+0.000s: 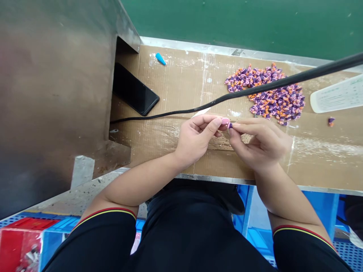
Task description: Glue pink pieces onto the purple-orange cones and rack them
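Observation:
My left hand point(197, 138) and my right hand point(259, 145) meet above the cardboard-covered bench top point(181, 81). Their fingertips pinch a tiny purple and pink piece point(230, 125) from both sides, and the fingers hide most of it. Beyond my right hand lies a heap of several small purple, pink and orange pieces point(272, 96). One similar piece point(331, 121) sits alone to the right. Neither hand touches the heap.
A black cable point(227, 99) crosses above the hands from the upper right to the left. A black phone point(135, 88) and a blue cone point(160, 58) lie on the cardboard. A white sheet point(337, 94) is at the right edge, and a metal panel point(56, 94) rises at the left.

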A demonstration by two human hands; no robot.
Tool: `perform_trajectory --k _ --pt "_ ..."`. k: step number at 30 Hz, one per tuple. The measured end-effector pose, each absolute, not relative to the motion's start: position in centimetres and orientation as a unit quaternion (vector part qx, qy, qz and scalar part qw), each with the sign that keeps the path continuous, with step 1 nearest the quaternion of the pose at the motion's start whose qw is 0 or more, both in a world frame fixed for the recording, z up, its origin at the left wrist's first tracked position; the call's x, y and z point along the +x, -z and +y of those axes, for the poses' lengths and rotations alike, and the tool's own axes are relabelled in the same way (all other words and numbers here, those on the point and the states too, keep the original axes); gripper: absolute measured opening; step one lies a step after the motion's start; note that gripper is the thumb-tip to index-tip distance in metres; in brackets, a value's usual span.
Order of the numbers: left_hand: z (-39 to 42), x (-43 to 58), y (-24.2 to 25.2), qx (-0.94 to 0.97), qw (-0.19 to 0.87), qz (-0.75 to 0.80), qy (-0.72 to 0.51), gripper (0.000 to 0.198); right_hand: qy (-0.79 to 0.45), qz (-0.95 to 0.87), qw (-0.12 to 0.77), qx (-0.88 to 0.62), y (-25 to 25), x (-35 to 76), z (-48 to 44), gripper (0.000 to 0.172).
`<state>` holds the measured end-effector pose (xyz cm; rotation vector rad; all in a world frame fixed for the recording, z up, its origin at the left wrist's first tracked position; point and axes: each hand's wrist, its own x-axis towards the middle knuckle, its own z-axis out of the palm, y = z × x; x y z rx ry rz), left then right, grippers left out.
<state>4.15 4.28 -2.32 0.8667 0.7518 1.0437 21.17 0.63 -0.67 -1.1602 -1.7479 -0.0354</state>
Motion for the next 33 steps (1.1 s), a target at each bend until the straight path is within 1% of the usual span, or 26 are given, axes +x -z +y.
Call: perform_trajectory --k 11,15,18,23,28,30,33 --pt "4.19 3.89 2.06 0.463 0.663 0.337 -0.482 0.033 0.017 -0.714 0.492 -0.498 0.61 20.85 0.67 0.025" --pt "4.04 3.86 2.09 0.482 0.641 0.33 -0.497 0.028 0.023 -0.717 0.49 -0.495 0.56 20.75 0.44 0.024" --pt "3.91 3.87 2.1 0.488 0.636 0.333 -0.497 0.03 0.033 -0.716 0.483 -0.503 0.72 20.55 0.18 0.024" --pt "3.64 3.87 1.68 0.471 0.645 0.362 -0.481 0.037 0.087 -0.705 0.461 -0.532 1.21 20.22 -0.1 0.019" --pt "3.45 3.87 1.55 0.439 0.675 0.355 -0.475 0.035 0.105 -0.709 0.435 -0.545 1.26 20.43 -0.07 0.012" --pt "3.39 3.89 1.77 0.43 0.689 0.348 -0.468 0.033 0.106 -0.709 0.439 -0.541 1.13 20.46 0.04 0.014" --pt "3.28 3.95 2.26 0.413 0.707 0.342 -0.462 0.032 0.093 -0.713 0.468 -0.514 0.89 20.39 0.25 0.023"
